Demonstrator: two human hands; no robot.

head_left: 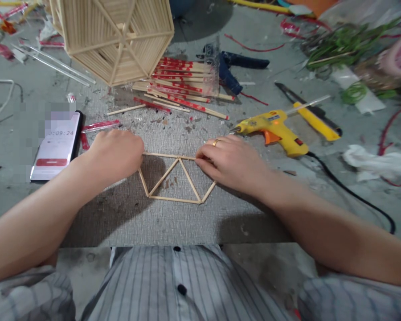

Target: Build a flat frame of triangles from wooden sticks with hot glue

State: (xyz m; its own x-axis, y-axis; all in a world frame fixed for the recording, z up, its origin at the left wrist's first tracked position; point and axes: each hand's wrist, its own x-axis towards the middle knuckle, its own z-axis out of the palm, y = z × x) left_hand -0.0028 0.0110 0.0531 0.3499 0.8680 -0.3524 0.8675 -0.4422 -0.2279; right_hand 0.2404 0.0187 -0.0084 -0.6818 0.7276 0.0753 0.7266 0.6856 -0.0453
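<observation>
A flat frame of thin wooden sticks (174, 199) lies on the grey textured mat, its pieces joined into triangles. At the frame's left corner, my left hand (116, 151) is closed, its fingertips mostly hidden behind the knuckles. My right hand (229, 158), with a ring on one finger, pinches the right end of the long top stick. Just beyond that hand rests a yellow glue gun (276, 129) with an orange trigger, a clear glue stick poking out of its back.
An octagonal stick structure (120, 42) stands at the back. Chopsticks in red wrappers (187, 80) lie behind the mat. A phone (58, 145) showing a timer is at left; a yellow utility knife (316, 118), dark-handled pliers (232, 67) and the glue gun's cord are at right.
</observation>
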